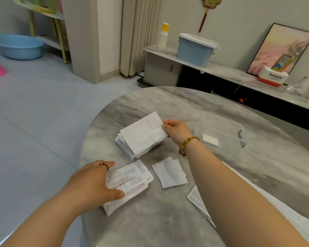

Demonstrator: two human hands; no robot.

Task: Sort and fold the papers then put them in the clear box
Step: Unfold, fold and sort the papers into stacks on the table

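My right hand [176,131] pinches the right edge of a creased white sheet [143,132], held just over a stack of papers [125,147] in the middle of the grey marble table [168,220]. My left hand [95,180] rests on a printed pile of receipts [130,179] near the table's left edge, thumb laid along its front side. A small folded white pile [169,172] lies between my arms. The clear box [221,136] stands to the right of my right hand, with one white folded paper [210,139] inside. More printed sheets [196,198] lie under my right forearm.
Beyond the table runs a low marble shelf [230,72] with a blue lidded bin [194,50], a stack of paper cups [162,37], a Panasonic box [272,77] and a framed picture [282,49]. A blue basin [16,46] sits on the floor at far left.
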